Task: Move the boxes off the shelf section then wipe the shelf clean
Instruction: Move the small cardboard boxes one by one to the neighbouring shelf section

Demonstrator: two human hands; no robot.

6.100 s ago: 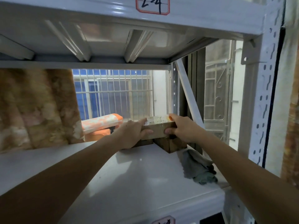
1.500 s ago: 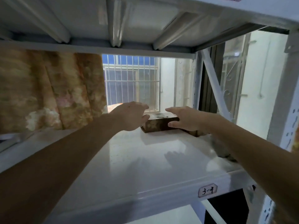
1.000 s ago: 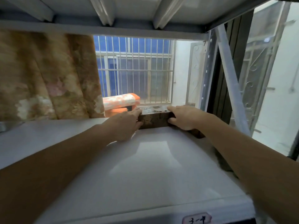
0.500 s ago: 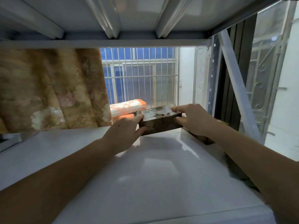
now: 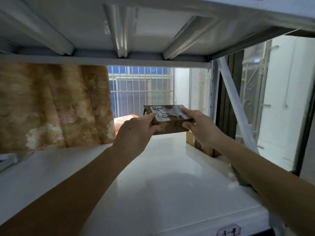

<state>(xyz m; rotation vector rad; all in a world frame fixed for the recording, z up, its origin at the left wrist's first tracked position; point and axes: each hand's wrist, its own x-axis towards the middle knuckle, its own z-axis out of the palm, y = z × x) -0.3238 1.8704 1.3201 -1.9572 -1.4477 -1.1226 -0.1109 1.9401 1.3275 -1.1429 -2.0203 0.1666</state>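
Note:
A small brown cardboard box (image 5: 167, 118) with a white label on top is lifted off the white shelf (image 5: 163, 181) and tilted toward me. My left hand (image 5: 136, 133) grips its left end and my right hand (image 5: 198, 126) grips its right end. A second brown box (image 5: 198, 144) stands on the shelf at the back right, partly hidden by my right wrist. A grey cloth (image 5: 242, 178) lies at the shelf's right edge, mostly covered by my right forearm.
The upper shelf's ribbed underside (image 5: 122, 31) hangs close overhead. A brown patterned curtain (image 5: 51, 106) fills the back left. A barred window (image 5: 141, 92), an orange bundle (image 5: 122, 121) and a diagonal white brace (image 5: 237, 106) lie behind the shelf.
Both hands closed on the box at the back of the shelf, then lifted it clear and tilted its labelled top toward me. The camera view has risen slightly.

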